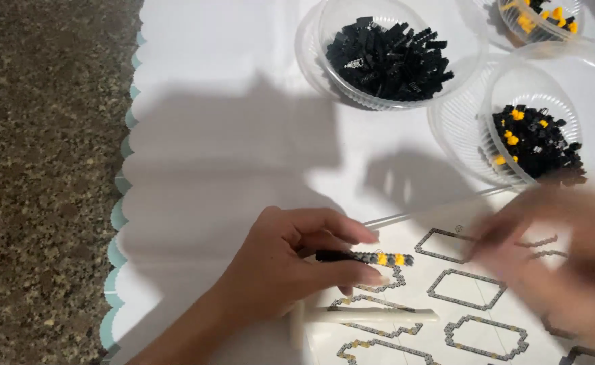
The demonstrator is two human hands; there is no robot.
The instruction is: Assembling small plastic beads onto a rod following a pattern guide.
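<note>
White-covered table [230,135], bowls [392,51], perhaps instructions [473,297]

The right hand [554,270] is smeared by motion blur, so its fingers cannot be told apart, nor whether it holds anything. It hides part of the instruction sheet [473,318], whose lower and right parts run off the picture's edge. The left hand [291,270] covers the near end of the strip of small bricks [372,258]; its wrist is cut off at the bottom. The bowl of yellow and black pieces [547,17] at the top right is cropped by the edge. The single bricks in the black pile [392,57] are too small to make out.
</note>
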